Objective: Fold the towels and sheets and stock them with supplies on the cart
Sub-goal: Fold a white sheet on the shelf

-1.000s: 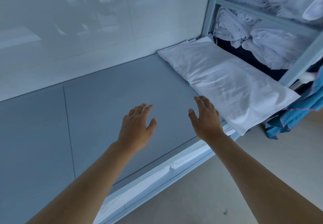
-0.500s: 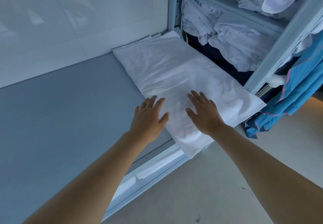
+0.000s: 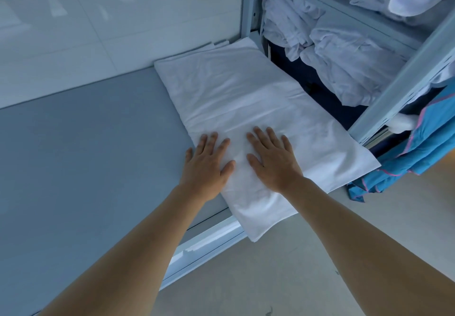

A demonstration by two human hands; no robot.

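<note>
A folded white sheet (image 3: 236,99) lies lengthwise on the grey table top (image 3: 86,143), its near corner hanging over the table's front edge. My left hand (image 3: 208,161) lies flat with straight fingers on the sheet's left edge, partly on the table. My right hand (image 3: 272,156) rests flat on the sheet beside it, fingers spread. Neither hand grips the cloth.
A metal shelf rack (image 3: 403,69) stands right of the table, stuffed with crumpled white linen (image 3: 344,52). Blue cloth (image 3: 423,158) hangs at the rack's right side. A glossy white wall (image 3: 110,20) backs the table. Beige floor (image 3: 283,266) lies below.
Both hands moved right from over the bare table onto the folded sheet and now lie flat on it. The view swung right toward the rack.
</note>
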